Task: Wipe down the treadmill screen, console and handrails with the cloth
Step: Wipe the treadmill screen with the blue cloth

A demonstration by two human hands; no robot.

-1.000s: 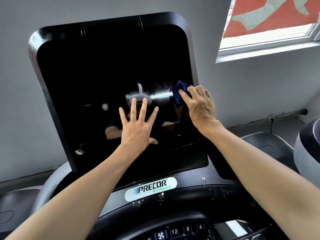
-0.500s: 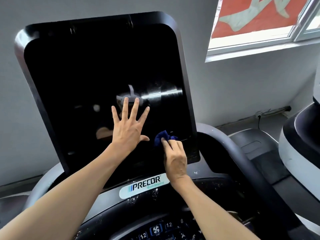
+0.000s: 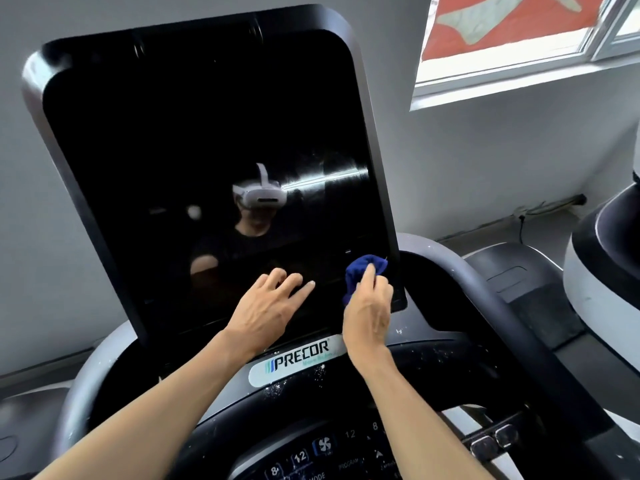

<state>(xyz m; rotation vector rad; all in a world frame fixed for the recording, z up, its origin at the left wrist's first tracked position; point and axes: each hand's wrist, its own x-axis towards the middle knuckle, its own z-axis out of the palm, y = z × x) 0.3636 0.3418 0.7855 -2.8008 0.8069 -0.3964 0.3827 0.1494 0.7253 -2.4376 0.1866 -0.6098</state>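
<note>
The tall black treadmill screen (image 3: pixel 194 140) fills the upper left and reflects a person wearing a white headset. My right hand (image 3: pixel 369 315) presses a bunched dark blue cloth (image 3: pixel 363 270) against the screen's lower right corner. My left hand (image 3: pixel 268 306) rests low on the glass just left of it, fingers slightly curled and holding nothing. Below the screen sits the white Precor badge (image 3: pixel 298 358) on the dusty black console (image 3: pixel 311 441), whose lit keys show at the bottom. A grey handrail (image 3: pixel 460 268) curves away to the right.
A grey wall stands behind the screen, with a window (image 3: pixel 519 39) at the upper right. Another black and white machine (image 3: pixel 602 258) stands at the right edge. A cable and socket (image 3: pixel 550 206) run along the wall base.
My right hand has carried the cloth from the screen's right middle edge down to its lower right corner. My left hand has slid down the glass and its fingers have drawn in.
</note>
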